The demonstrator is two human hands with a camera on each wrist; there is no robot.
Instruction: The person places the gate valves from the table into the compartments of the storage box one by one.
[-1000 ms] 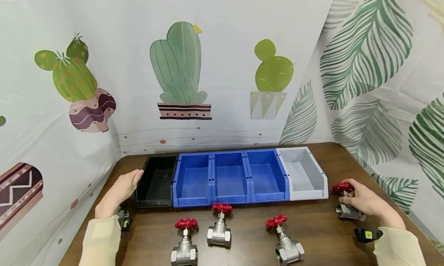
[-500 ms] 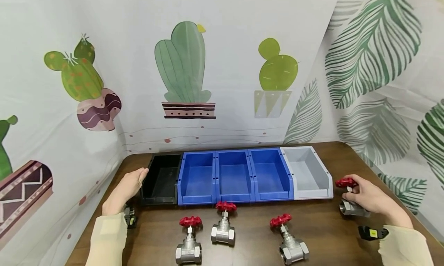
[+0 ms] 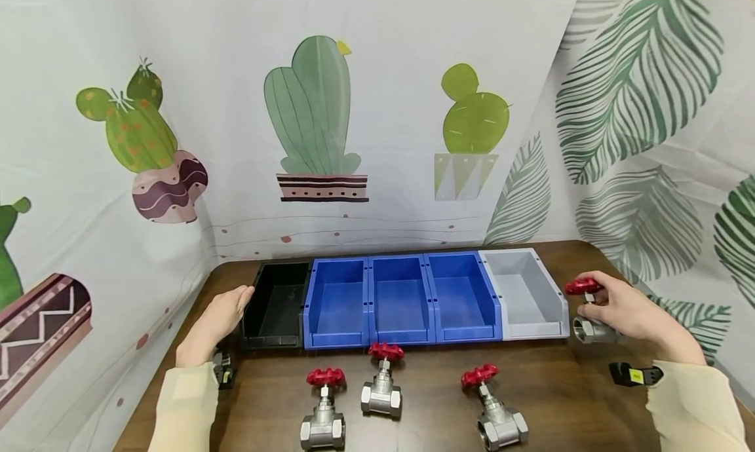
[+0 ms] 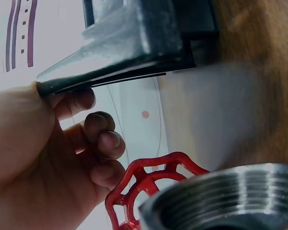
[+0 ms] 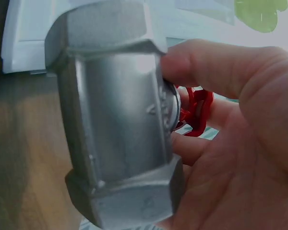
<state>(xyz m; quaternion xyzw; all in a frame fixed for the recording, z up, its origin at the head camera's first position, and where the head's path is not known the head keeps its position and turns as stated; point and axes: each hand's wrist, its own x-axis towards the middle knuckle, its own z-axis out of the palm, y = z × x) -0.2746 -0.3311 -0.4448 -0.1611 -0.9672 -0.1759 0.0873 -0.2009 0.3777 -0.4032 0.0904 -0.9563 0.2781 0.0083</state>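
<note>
At the left, my left hand pinches the side edge of a black plastic bin. The left wrist view shows its fingertips curled under that edge. Close below this hand is a gate valve with a red handwheel and a threaded metal end; whether the hand touches it I cannot tell. On the right, my right hand grips another gate valve around its neck, below the red handwheel. The right wrist view shows its silver hexagonal body close up, held off the table beside the grey bin.
Three blue bins stand in a row between the black and grey ones. In front lie three more red-wheeled valves: a left one, a middle one and a right one. A patterned cloth hangs behind the wooden table.
My right hand has raised its valve off the table and moved slightly forward. My left hand stays at the black bin. The head view has shifted a little.
</note>
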